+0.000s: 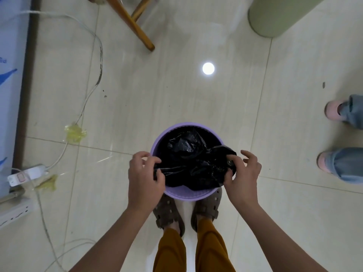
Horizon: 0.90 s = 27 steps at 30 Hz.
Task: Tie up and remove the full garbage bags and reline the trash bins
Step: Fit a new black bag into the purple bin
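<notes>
A round purple trash bin [188,195] stands on the tiled floor right in front of my feet. A crumpled black garbage bag [191,160] lies in and over its mouth. My left hand [144,176] pinches the bag's edge at the bin's left rim. My right hand [242,174] grips a bunched fold of the bag at the right rim, with the outer fingers spread. What lies under the bag inside the bin is hidden.
White cables [92,89] run over the floor at the left to a power strip [27,174], fixed with yellowish tape [75,133]. A wooden chair leg [135,26] slants in at the top. Another person's feet [334,112] stand at the right; a green cylinder [279,16] is top right.
</notes>
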{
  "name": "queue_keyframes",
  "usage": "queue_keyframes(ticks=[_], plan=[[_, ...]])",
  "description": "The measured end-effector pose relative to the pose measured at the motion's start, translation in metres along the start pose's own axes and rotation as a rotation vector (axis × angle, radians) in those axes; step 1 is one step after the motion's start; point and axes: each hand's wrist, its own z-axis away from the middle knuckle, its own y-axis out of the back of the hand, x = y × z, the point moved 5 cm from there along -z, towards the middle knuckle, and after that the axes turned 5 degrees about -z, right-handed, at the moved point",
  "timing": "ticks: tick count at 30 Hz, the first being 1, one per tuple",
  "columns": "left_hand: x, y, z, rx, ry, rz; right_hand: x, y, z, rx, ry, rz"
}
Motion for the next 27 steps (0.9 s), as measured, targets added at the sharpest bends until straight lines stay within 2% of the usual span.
queue_keyframes(ticks=[2, 3, 9, 12, 19, 23, 27], plan=[[0.014, -0.004, -0.002, -0.161, -0.174, -0.027, -0.012, 0.002, -0.001, -0.016, 0.077, 0.003], [0.017, -0.010, -0.004, -0.257, -0.193, -0.020, -0.016, 0.003, -0.003, -0.034, 0.104, -0.008], [0.014, -0.051, -0.020, -0.561, -0.068, -0.013, -0.032, -0.008, -0.027, -0.118, 0.190, -0.129], [0.013, -0.057, -0.022, -0.530, -0.076, -0.006, -0.030, -0.013, -0.032, -0.142, 0.200, -0.138], [0.014, -0.025, -0.033, -0.264, -0.129, -0.054, -0.031, -0.007, -0.037, -0.182, 0.239, -0.117], [0.017, -0.021, -0.055, -0.257, -0.184, -0.152, -0.037, -0.014, -0.049, -0.251, 0.249, -0.081], [0.014, -0.031, -0.079, -0.287, -0.151, -0.165, -0.039, -0.026, -0.068, -0.290, 0.246, -0.053]])
